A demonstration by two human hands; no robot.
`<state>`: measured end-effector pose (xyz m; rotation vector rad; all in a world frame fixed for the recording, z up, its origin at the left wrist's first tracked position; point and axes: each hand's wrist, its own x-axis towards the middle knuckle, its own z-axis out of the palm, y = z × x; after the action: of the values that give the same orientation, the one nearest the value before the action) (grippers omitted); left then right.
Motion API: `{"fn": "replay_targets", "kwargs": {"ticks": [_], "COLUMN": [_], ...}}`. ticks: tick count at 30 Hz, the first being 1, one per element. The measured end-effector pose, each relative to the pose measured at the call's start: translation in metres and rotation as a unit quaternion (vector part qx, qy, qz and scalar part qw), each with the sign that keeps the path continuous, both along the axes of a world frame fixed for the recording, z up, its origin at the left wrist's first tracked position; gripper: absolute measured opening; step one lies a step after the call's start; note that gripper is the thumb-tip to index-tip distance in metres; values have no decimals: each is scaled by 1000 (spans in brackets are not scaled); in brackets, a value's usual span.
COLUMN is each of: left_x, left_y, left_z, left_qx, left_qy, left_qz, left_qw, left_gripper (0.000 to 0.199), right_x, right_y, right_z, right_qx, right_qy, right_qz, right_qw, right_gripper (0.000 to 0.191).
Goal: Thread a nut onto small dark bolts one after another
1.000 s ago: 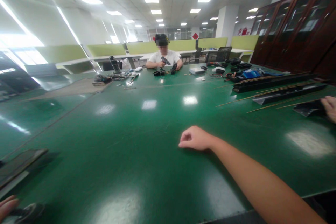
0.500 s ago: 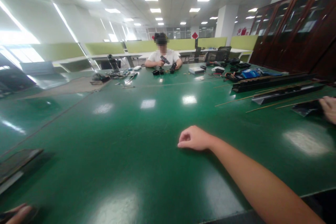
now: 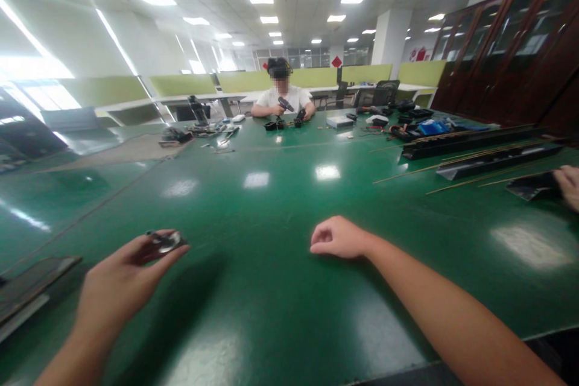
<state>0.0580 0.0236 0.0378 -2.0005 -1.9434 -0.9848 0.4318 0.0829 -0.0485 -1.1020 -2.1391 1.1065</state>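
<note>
My left hand (image 3: pixel 120 274) is raised above the green table. Between its thumb and fingers it grips a small black-and-silver round part (image 3: pixel 166 242), whose exact kind I cannot make out. Its shadow falls on the tabletop to the right of the hand. My right hand (image 3: pixel 339 237) rests on the green table (image 3: pixel 253 265) near the middle, loosely closed, with its thumb and fingertips together. A hollow shows inside the curl, and no object is visible in it.
Across the table sits a person (image 3: pixel 283 96) holding a power drill (image 3: pixel 286 104). Black metal channels (image 3: pixel 495 163) and thin rods lie at right, where another person's hand (image 3: pixel 569 186) touches one channel. Dark flat panels (image 3: pixel 36 286) lie at left. Tools and cables are spread along the far side.
My left hand has come up from the lower left corner toward the middle, with the small round part in its fingers. My right hand has stayed in place.
</note>
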Motion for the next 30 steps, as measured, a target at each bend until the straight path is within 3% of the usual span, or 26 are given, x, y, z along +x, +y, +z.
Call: {"fn": "replay_targets", "kwargs": {"ticks": [2, 6, 11, 14, 17, 30], "left_x": [24, 92, 146, 152, 150, 150], "left_y": [27, 69, 80, 73, 67, 67], "left_z": [-9, -31, -63, -77, -81, -83], "left_qx": [-78, -92, -77, -44, -21, -44], "left_qy": [-63, -88, -65, -48, -32, -72], "left_qz": [-43, -190, -297, -350, -378, -365], "left_qw": [994, 973, 950, 934, 925, 927], "left_gripper": [42, 34, 19, 20, 24, 20], "right_x": [1, 4, 6, 4, 1, 0], "right_y": [2, 6, 13, 14, 12, 7], "right_z": [-3, -6, -10, -13, -14, -11], "right_qx": [-7, 15, 44, 50, 58, 95], "right_qy": [22, 45, 41, 33, 21, -8], "right_qz": [-13, -56, -102, -106, -104, -104], "right_qw": [1000, 997, 993, 993, 993, 990], "right_gripper": [27, 27, 26, 27, 27, 27]}}
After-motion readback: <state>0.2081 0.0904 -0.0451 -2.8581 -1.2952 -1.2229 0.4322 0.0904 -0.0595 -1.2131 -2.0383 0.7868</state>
